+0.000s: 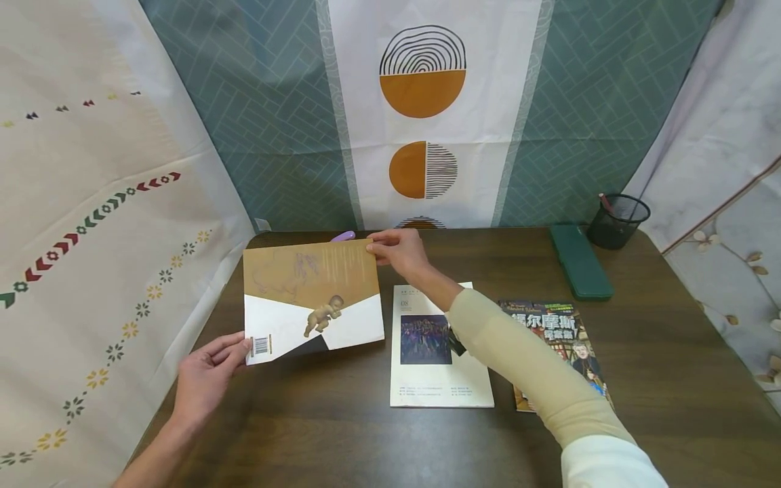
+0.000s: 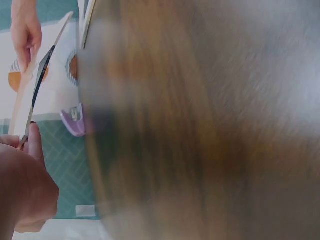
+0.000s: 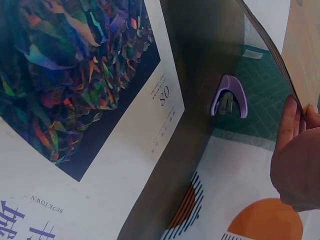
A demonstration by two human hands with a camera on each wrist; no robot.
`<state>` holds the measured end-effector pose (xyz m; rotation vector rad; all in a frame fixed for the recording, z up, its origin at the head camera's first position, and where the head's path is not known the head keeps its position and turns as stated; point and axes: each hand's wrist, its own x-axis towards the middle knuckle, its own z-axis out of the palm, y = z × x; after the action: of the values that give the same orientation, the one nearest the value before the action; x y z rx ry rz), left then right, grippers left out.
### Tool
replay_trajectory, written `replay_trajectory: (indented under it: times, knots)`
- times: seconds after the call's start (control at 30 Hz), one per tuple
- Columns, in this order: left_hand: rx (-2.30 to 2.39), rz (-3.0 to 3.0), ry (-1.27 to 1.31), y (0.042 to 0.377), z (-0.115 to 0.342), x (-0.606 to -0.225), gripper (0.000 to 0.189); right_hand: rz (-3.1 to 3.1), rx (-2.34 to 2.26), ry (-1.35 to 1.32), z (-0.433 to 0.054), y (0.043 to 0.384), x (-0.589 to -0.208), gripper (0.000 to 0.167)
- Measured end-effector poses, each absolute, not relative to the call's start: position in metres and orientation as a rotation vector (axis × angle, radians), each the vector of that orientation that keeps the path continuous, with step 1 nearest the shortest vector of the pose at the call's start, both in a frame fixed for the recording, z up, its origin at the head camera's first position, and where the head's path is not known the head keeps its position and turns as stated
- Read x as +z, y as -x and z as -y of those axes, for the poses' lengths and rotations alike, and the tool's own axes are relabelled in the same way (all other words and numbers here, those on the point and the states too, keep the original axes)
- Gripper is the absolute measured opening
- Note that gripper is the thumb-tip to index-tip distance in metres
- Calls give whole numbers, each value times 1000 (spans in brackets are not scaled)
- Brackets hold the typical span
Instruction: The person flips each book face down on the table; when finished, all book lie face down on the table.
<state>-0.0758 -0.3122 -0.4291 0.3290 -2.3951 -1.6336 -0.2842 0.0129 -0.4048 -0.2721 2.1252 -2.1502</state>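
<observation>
A thin book (image 1: pixel 314 298) with a tan and white cover, a barcode and a picture of a baby figure is held up above the left part of the table, tilted. My left hand (image 1: pixel 207 376) pinches its lower left corner between thumb and fingers. With thumb and fingers, my right hand (image 1: pixel 399 251) grips the upper right corner. The book appears nearly edge-on in the left wrist view, between the left hand (image 2: pixel 30 190) and the right hand (image 2: pixel 26 30). Behind it stands a purple stapler (image 3: pixel 235 95), mostly hidden in the head view.
A white magazine (image 1: pixel 427 396) lies mid-table, under my right forearm. To its right is a colourful comic book (image 1: pixel 552 322), partly covered by the sleeve. At the back right are a green case (image 1: pixel 579 264) and a black mesh pen holder (image 1: pixel 613 227). Patterned cloth surrounds the table.
</observation>
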Motion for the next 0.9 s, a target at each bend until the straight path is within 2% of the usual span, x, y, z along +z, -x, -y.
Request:
replay_trajectory:
  times: [0.27, 0.9]
  knots:
    - [-1834, 2433, -470, 73, 306, -441, 42, -2138, -2144, 193, -5, 289, -406, 23]
    - [-1969, 2622, -499, 69, 296, -460, 34, -2358, -1868, 208, 10, 289, -427, 26]
